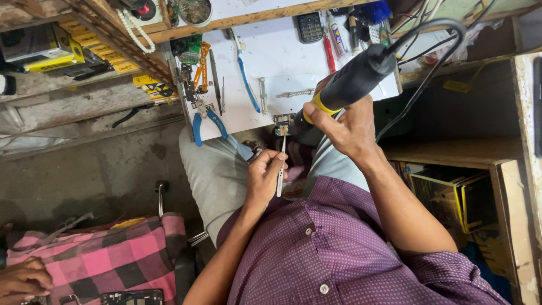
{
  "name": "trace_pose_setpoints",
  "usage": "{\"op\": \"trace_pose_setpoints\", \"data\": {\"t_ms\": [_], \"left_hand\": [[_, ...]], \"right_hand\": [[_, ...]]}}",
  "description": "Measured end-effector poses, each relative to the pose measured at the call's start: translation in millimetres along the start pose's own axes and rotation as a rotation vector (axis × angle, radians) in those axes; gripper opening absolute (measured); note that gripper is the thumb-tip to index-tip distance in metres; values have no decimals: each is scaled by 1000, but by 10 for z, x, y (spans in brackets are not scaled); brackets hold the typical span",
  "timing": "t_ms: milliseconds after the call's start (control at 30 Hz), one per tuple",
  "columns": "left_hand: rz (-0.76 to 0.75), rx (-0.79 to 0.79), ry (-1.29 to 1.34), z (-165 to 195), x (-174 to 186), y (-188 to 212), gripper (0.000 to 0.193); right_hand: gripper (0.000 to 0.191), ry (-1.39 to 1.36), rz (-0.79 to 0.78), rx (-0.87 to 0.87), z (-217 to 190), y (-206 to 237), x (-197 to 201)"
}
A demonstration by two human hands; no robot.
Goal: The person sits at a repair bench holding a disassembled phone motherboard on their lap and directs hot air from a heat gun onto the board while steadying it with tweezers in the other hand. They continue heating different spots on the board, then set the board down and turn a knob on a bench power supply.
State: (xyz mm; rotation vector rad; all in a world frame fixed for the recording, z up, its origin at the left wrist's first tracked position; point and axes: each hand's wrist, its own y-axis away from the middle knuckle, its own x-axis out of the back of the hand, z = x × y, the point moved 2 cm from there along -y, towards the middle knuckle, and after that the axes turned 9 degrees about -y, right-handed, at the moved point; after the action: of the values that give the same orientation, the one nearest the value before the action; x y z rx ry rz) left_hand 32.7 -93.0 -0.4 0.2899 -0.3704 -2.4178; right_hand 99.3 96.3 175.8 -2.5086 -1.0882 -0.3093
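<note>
Tweezers (280,169) and hot-air tool (350,82) over circuit board (280,120)

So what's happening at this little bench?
A person in a purple dotted shirt sits at a white worktop. The right hand grips a black hot-air tool with a yellow collar, its nozzle aimed down at a small circuit board at the worktop's edge. The left hand holds metal tweezers with the tips at that board. Blue-handled pliers and a toothbrush lie on the worktop.
</note>
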Motion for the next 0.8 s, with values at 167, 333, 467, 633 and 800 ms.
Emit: {"op": "trace_pose_setpoints", "data": {"t_ms": [167,333,467,633,800], "left_hand": [[-9,31,72,-20,-17,-8,21],[-15,21,93,-15,-13,-4,21],[-22,41,112,-3,-11,3,21],[-25,45,124,2,-6,16,22],[-28,75,154,-11,-4,8,21]], "right_hand": [[26,-18,7,10,-9,-3,1],[26,-31,-5,1,-21,-15,5],[25,-12,-4,-6,-34,-23,9],[25,-28,-12,35,-44,-49,28],[24,-44,-23,-4,-42,-53,18]]}}
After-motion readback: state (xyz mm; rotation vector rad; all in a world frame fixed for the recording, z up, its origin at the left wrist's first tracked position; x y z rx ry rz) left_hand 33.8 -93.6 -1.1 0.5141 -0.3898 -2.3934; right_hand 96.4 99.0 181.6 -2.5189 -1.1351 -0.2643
